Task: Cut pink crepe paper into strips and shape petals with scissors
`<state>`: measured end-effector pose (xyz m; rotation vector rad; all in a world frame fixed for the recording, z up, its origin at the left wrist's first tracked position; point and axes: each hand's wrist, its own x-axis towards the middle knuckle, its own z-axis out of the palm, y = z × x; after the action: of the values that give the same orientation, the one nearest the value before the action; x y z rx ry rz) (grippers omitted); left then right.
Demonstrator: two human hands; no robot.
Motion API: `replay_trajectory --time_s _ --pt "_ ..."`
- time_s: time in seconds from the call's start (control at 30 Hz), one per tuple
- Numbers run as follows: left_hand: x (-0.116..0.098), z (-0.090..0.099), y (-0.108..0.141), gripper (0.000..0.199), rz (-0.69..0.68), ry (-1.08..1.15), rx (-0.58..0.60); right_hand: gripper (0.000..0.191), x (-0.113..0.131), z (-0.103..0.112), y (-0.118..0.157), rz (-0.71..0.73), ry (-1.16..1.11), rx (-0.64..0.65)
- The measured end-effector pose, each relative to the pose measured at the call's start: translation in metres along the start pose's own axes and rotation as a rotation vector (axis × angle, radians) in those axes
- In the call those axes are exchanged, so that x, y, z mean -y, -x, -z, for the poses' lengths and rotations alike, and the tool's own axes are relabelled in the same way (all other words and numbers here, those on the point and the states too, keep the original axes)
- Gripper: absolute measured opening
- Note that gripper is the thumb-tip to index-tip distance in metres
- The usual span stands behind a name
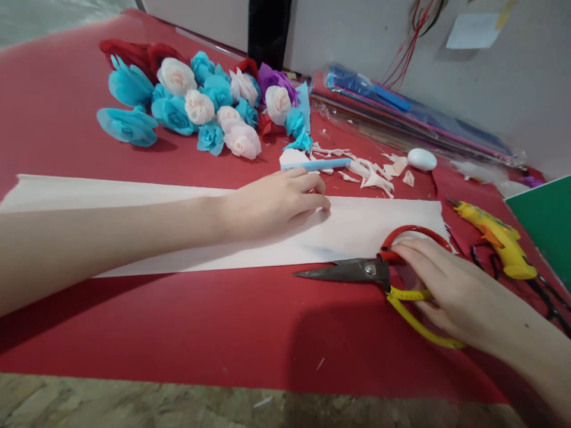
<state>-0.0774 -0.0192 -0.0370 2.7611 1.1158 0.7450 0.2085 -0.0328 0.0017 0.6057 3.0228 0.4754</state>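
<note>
In the head view, the strip of white paper (379, 220) lay lengthwise across the red bench (178, 333), between the bench's near edge and the paper flowers (176, 75), which were gathered toward the far left corner. The left hand (272, 205) was on the strip with bent fingers, beside the blue stick (330, 164); whether its grip was pinching something, I could not tell. The right hand (450, 285) had its grip closed on the scissors (334, 272) (one handle red, the other yellow), with the blades together, pointing left along the strip's near side. White scraps (375, 180) lay toward the far edge, and the yellow glue gun (504, 238) toward the right.
</note>
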Motion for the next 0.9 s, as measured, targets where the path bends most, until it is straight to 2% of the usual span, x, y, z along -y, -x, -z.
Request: replay_trajectory --time_s 0.23,0.47,0.67,0.9 --pt "-0.001 0.001 -0.002 0.029 0.015 0.010 0.021 0.040 0.006 0.001 -0.013 0.008 -0.053 -0.029" --pt "0.001 0.001 -0.002 0.028 0.004 0.000 0.025 0.037 0.003 -0.002 -0.012 0.012 -0.132 -0.036" --pt "0.002 0.000 -0.001 0.027 -0.003 0.006 0.019 0.039 -0.001 0.000 -0.010 0.051 -0.090 0.029" --pt "0.003 0.000 -0.001 0.027 -0.010 0.002 0.025 0.029 -0.007 0.003 -0.013 0.165 -0.008 -0.023"
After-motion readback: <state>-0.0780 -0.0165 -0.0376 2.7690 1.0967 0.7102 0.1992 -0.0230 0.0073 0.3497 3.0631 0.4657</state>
